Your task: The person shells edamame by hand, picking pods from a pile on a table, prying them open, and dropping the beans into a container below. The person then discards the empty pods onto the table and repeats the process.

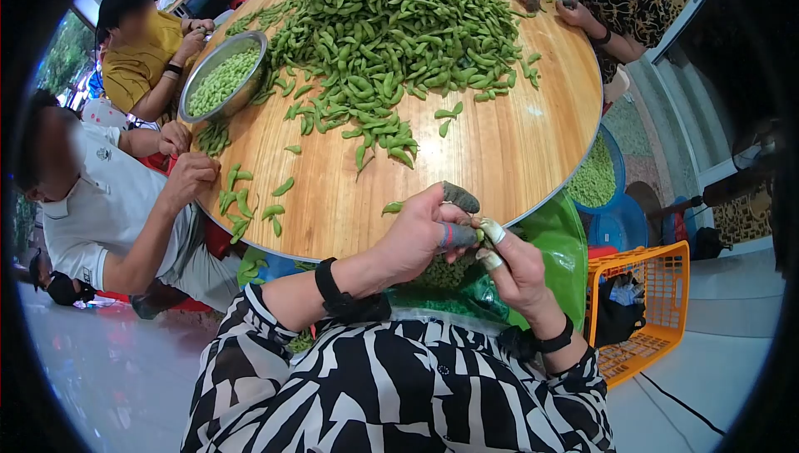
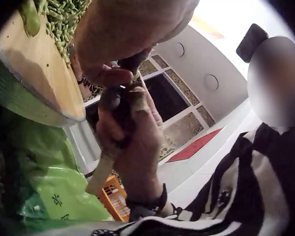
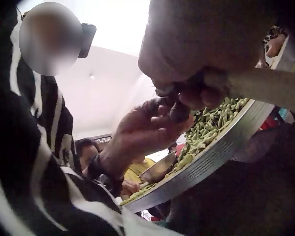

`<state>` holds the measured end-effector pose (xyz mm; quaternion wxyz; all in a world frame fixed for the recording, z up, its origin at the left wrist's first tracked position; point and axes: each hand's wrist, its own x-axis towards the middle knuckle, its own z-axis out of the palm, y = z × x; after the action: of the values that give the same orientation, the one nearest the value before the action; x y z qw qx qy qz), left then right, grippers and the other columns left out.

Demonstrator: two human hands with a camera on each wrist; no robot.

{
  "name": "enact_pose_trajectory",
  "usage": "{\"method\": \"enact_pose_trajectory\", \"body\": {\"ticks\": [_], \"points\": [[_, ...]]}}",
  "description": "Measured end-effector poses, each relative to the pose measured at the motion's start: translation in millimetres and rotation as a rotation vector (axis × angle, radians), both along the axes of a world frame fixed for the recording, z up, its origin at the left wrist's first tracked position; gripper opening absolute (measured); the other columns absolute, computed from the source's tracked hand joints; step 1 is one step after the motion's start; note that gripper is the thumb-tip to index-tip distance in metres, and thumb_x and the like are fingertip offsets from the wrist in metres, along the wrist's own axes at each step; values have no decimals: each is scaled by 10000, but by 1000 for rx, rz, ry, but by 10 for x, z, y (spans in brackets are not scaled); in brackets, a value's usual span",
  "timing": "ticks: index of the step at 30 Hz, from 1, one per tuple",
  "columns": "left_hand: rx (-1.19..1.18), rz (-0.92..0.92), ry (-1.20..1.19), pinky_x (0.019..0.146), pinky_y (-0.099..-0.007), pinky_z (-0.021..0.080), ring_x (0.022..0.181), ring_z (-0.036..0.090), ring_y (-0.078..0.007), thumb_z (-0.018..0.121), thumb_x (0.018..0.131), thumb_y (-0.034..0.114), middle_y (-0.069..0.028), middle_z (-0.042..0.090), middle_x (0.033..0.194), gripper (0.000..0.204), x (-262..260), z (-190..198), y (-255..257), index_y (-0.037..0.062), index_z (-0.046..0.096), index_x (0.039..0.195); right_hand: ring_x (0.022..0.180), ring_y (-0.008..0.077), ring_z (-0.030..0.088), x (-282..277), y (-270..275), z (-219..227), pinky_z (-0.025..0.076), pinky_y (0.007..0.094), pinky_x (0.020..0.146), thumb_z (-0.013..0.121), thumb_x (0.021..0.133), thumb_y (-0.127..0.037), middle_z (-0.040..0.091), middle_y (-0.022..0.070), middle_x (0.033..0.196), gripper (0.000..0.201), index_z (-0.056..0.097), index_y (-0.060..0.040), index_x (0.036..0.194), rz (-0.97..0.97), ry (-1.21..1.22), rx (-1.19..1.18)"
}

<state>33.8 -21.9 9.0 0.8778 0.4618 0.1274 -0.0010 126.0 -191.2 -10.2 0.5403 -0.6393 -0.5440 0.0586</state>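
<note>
My left hand [image 1: 416, 235], with grey covers on its thumb and finger, and my right hand [image 1: 520, 274], with white tape on its fingers, meet in front of the table's near edge. Between their fingertips they pinch a green edamame pod [image 1: 480, 235], mostly hidden by the fingers. In both wrist views the fingertips come together, dark and blurred. On the round wooden table [image 1: 491, 141] just beyond lies a large heap of edamame pods [image 1: 399, 29]. A single loose pod [image 1: 392, 207] rests close to my left hand.
A metal bowl of shelled beans [image 1: 223, 83] stands at the table's left. Other people work around it, one in a white shirt [image 1: 108, 166]. Green plastic [image 1: 553, 257] hangs below the edge. At right are a blue tub of beans [image 1: 595, 174] and an orange crate [image 1: 641, 311].
</note>
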Motion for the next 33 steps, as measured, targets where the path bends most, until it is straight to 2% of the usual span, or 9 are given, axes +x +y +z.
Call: {"method": "enact_pose_trajectory", "body": {"ticks": [4,9,12,16,21,22,26,28,33], "points": [[38,-47,19,542,-223,437,666,577,-117,615,804,-46,-87,640,881,328,39,-77,-17,13,487,1099,695,196,636,-19,-142,67,505,294,642,578,831,36,638,139,855,344,572,62,1174,13,165,-126],[139,-141,-4,628,-237,447,754,572,-101,599,793,-64,-69,637,900,362,20,-85,-41,22,478,1123,642,55,533,-17,-201,39,431,214,563,605,850,-20,617,-1,780,251,610,13,1099,24,608,-207],[231,-126,-104,678,-244,454,807,578,-110,578,795,-76,-56,637,915,373,2,-154,-99,24,470,1138,603,39,493,-15,-199,87,403,202,544,608,839,-30,590,-31,757,188,612,3,1024,53,883,-286],[320,-166,-62,714,-250,451,846,580,-107,563,798,-83,-46,638,930,357,-43,-115,-141,24,458,1122,581,47,485,-52,-199,21,399,215,528,621,816,-32,556,-31,707,157,590,0,967,38,800,-326],[764,-204,-18,717,-303,457,811,593,-163,523,760,-103,-131,636,866,297,-64,-96,-236,-2,412,1016,531,204,540,-132,-240,53,427,300,515,649,757,-18,551,85,665,214,566,-18,954,-58,243,-361],[726,-196,-27,724,-321,462,789,590,-193,506,743,-112,-161,626,840,297,-70,-69,-240,-9,405,1003,542,258,542,-146,-257,61,437,325,525,656,735,-18,548,121,678,249,567,-22,968,-63,227,-385],[698,-242,-7,719,-311,459,795,585,-186,496,730,-120,-148,633,856,307,-81,-10,-196,-6,412,1002,550,249,547,-88,-307,56,436,330,521,659,721,-25,550,117,681,269,568,-20,974,-4,209,-339],[658,-233,-88,639,-369,457,714,602,-273,495,710,-94,-176,612,773,242,-91,-88,-187,-32,429,935,561,254,549,-93,-347,8,441,333,529,659,707,-29,551,117,687,289,571,-20,982,29,140,-346],[728,-372,-13,600,-366,452,685,582,-237,519,709,-77,-161,607,760,229,-133,-111,-90,-38,439,920,580,282,555,-127,-286,-15,461,345,560,658,689,-40,536,128,696,301,569,-15,976,113,134,-329]]}}
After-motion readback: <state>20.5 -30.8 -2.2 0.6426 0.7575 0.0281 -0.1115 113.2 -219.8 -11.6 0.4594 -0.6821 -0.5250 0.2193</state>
